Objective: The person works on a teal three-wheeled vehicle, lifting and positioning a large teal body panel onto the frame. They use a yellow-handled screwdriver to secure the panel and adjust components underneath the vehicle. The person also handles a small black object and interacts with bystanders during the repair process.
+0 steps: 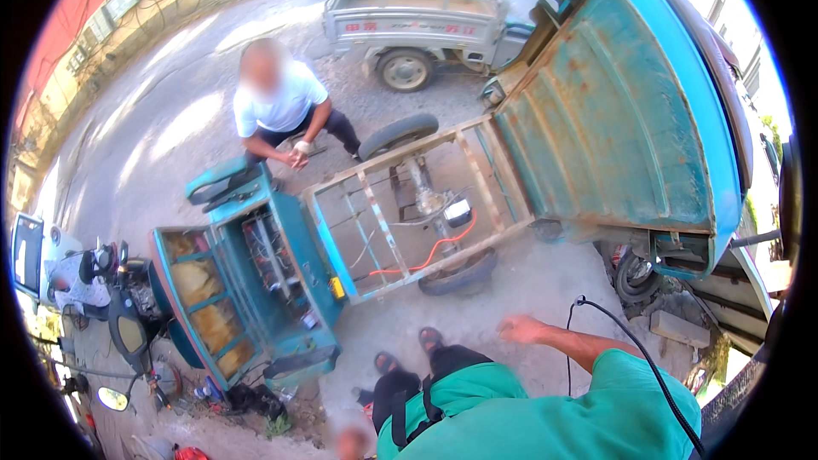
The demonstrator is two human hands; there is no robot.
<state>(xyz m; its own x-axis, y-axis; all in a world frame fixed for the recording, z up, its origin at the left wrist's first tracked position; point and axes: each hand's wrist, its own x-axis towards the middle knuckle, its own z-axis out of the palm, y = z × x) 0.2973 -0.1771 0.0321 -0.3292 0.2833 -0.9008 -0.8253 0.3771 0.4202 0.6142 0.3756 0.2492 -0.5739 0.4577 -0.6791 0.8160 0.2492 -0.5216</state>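
Note:
My right hand (518,329) hangs in front of my green shirt, over the concrete beside the three-wheeler's frame (379,226). Its fingers look loosely apart, with nothing visible in them. My left hand (351,443) is low at the bottom edge, smeared, so its fingers and anything in them cannot be made out. Near my feet are the frame's near wheel (460,274) and the teal front cab (298,290). The tipped-up teal cargo bed (605,102) rises at the right. An orange-red cable (439,243) lies across the frame by the axle (426,196).
Across the frame, a person in a white shirt (281,98) bends forward, hands together. A grey cargo three-wheeler (417,25) stands behind. Motorbikes (128,315) are parked at left. A black cable (630,336) loops by my right arm. A concrete block (679,329) lies at right.

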